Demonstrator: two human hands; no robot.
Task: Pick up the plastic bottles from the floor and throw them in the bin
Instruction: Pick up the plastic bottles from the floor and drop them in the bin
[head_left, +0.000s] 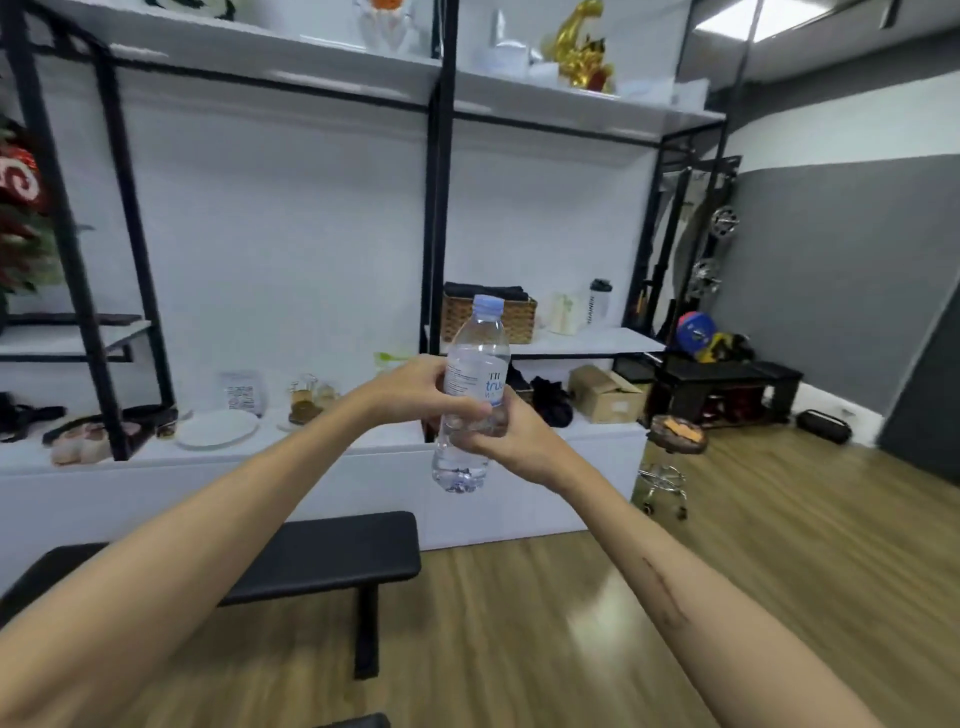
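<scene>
Gripping bottle (474, 374) midway, seemingly both hands (415, 387).

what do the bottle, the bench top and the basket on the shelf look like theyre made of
Bottle: clear thin plastic, glossy; you see through it.
Bench top: likely black padded vinyl, matte, with rounded edges.
Basket: woven wicker or rattan, tan; the weave shows.

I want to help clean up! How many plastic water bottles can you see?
1. The clear plastic water bottle with a blue cap is held upright in front of the shelves, gripped by both the left hand and right hand. Others may lie out of view.
</scene>
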